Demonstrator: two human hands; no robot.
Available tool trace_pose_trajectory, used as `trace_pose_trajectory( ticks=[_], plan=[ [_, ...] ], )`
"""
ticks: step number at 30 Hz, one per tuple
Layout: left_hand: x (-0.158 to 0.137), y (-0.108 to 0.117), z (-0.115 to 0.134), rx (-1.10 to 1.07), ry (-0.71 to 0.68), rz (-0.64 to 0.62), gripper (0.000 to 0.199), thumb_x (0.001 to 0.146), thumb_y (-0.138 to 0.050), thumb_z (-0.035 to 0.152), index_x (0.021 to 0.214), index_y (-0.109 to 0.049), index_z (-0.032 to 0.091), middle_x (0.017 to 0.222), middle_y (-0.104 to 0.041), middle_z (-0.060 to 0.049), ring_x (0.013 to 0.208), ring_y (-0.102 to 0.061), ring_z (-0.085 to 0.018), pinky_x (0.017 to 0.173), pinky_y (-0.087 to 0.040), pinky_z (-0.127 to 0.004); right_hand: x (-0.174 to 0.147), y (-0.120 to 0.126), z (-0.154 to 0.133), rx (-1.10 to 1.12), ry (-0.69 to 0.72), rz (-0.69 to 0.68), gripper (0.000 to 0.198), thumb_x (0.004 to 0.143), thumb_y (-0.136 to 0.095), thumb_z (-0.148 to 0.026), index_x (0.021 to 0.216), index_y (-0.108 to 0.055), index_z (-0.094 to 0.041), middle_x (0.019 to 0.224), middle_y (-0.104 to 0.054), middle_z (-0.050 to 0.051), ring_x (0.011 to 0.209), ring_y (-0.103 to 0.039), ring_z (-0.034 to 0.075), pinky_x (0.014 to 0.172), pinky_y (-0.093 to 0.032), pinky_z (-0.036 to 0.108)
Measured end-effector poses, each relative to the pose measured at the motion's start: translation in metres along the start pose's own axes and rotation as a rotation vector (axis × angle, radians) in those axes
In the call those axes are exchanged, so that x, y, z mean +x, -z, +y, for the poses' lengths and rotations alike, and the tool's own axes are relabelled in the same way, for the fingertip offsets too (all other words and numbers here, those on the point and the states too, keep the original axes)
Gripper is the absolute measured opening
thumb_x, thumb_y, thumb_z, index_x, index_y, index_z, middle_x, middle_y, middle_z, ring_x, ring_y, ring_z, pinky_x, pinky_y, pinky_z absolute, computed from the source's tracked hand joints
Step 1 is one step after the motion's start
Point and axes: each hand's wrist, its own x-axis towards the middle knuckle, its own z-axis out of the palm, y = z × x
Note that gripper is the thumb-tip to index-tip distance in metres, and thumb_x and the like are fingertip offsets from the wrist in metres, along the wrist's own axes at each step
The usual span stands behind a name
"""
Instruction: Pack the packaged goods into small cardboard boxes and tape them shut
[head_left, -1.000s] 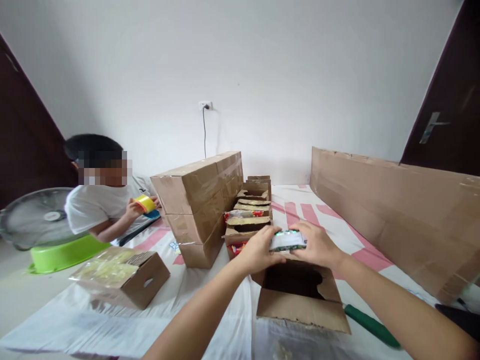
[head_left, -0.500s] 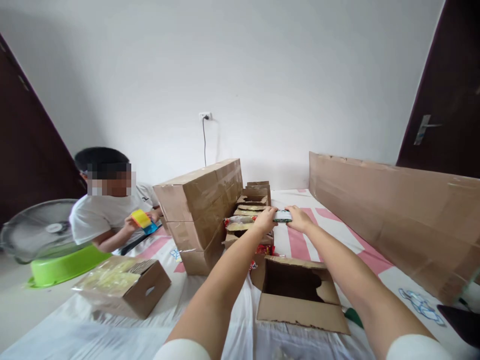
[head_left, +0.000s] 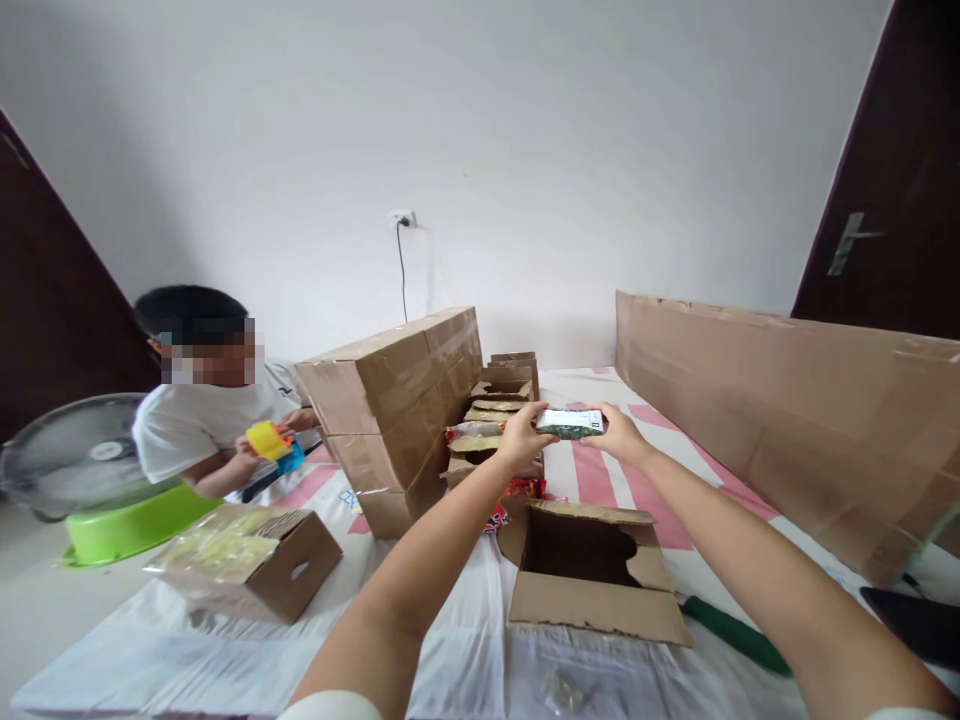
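Note:
Between my two hands I hold a small green-and-white packet (head_left: pixel 570 423), its pale printed side facing up. My left hand (head_left: pixel 524 433) grips the packet's left end, with fingers closed on it. The right end is pinched by my right hand (head_left: pixel 621 433). Below and nearer to me stands an open cardboard box (head_left: pixel 600 605), its inside dark. Just left of my left hand runs a row of open small boxes (head_left: pixel 491 410), with red shiny packets (head_left: pixel 523 488) beside them.
Taped cartons (head_left: pixel 390 400) are stacked at centre left, and a long cardboard panel (head_left: pixel 772 410) stands at right. A person (head_left: pixel 217 430) at left holds a yellow-and-blue item (head_left: pixel 274 443). A plastic-covered box (head_left: pixel 247 560), a fan (head_left: pixel 82 455) and a dark green object (head_left: pixel 735 635) are around.
My hands have moved slightly apart, so more of the packet shows between them. More of the dark green object is visible by my right forearm. The view has shifted a little.

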Motion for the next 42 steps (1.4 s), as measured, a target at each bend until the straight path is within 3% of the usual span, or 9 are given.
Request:
trace_pose_trajectory(
  ticks=[5,10,14,18,21,25,30,35,42],
  plan=[
    [-0.07,0.034,0.02,-0.263,-0.126,-0.022,0.057,0.087,-0.06,0.031,0.139,-0.038,0.024,0.134,-0.056,-0.012,0.114,-0.06,-0.023,0.092,-0.052,-0.038,-0.068,0.025,-0.007,0.128,0.034,-0.057,0.049,0.069,-0.076,-0.035,0.113,-0.059,-0.021,0.102,-0.069,0.004,0.091,-0.064,0.022,0.078,-0.052,0.031],
    [-0.145,0.062,-0.011,-0.408,-0.076,0.167,0.031,0.09,-0.059,0.036,0.117,-0.056,0.021,0.114,-0.06,-0.009,0.104,-0.061,-0.021,0.088,-0.052,-0.035,-0.155,0.05,0.024,0.418,-0.111,-0.029,0.057,0.065,-0.082,-0.04,0.114,-0.061,-0.023,0.105,-0.069,0.007,0.097,-0.065,0.028,0.079,-0.053,0.033],
    [-0.195,0.046,-0.05,-0.354,0.055,0.153,0.028,0.09,-0.06,0.035,0.114,-0.057,0.021,0.108,-0.063,-0.009,0.102,-0.061,-0.022,0.088,-0.051,-0.036,-0.211,0.046,0.055,0.628,-0.302,0.128,0.06,0.057,-0.088,-0.04,0.11,-0.065,-0.026,0.105,-0.071,0.007,0.098,-0.066,0.03,0.078,-0.055,0.035],
    [-0.227,0.015,-0.057,-0.272,-0.005,0.005,0.073,0.081,-0.072,0.036,0.143,-0.035,0.03,0.15,-0.036,-0.016,0.138,-0.038,-0.032,0.105,-0.042,-0.047,-0.24,0.025,0.056,0.698,-0.339,0.221,0.063,0.049,-0.091,-0.04,0.106,-0.068,-0.026,0.107,-0.072,0.009,0.095,-0.068,0.031,0.075,-0.056,0.036],
    [-0.231,0.001,-0.048,-0.212,-0.033,-0.02,0.082,0.072,-0.08,0.037,0.141,-0.038,0.033,0.159,-0.018,-0.014,0.146,-0.021,-0.034,0.112,-0.033,-0.052,-0.248,0.009,0.042,0.715,-0.318,0.206,0.066,0.048,-0.092,-0.04,0.107,-0.069,-0.025,0.123,-0.067,0.015,0.108,-0.064,0.036,0.083,-0.055,0.041],
    [-0.223,-0.003,-0.039,-0.149,0.009,-0.029,0.031,0.079,-0.072,0.043,0.103,-0.067,0.025,0.155,-0.03,-0.013,0.142,-0.032,-0.034,0.111,-0.036,-0.048,-0.25,-0.004,0.03,0.851,-0.339,0.218,0.067,0.049,-0.091,-0.044,0.108,-0.067,-0.025,0.13,-0.063,0.016,0.118,-0.058,0.039,0.092,-0.051,0.047],
    [-0.22,-0.004,-0.037,-0.151,-0.009,0.088,0.036,0.085,-0.06,0.053,0.076,-0.07,0.02,0.141,-0.052,-0.016,0.135,-0.043,-0.034,0.107,-0.04,-0.048,-0.25,-0.008,0.041,0.987,-0.411,0.339,0.065,0.048,-0.092,-0.039,0.107,-0.066,-0.028,0.107,-0.073,0.012,0.098,-0.068,0.035,0.085,-0.053,0.05],
    [-0.217,0.006,-0.059,-0.346,0.318,0.456,0.036,0.073,-0.071,0.052,0.08,-0.071,0.017,0.085,-0.073,-0.008,0.086,-0.067,-0.026,0.079,-0.054,-0.037,-0.246,-0.016,0.049,1.045,-0.443,0.402,0.062,0.052,-0.089,-0.043,0.108,-0.065,-0.032,0.104,-0.073,0.007,0.097,-0.067,0.031,0.091,-0.05,0.051],
    [-0.201,0.045,-0.102,-0.43,0.426,0.832,0.048,0.074,-0.067,0.058,0.095,-0.067,0.015,0.089,-0.071,-0.004,0.082,-0.064,-0.019,0.078,-0.049,-0.03,-0.241,-0.042,0.048,0.981,-0.453,0.25,0.061,0.052,-0.09,-0.038,0.107,-0.064,-0.03,0.1,-0.072,0.005,0.09,-0.067,0.027,0.079,-0.052,0.038]
  ],
)
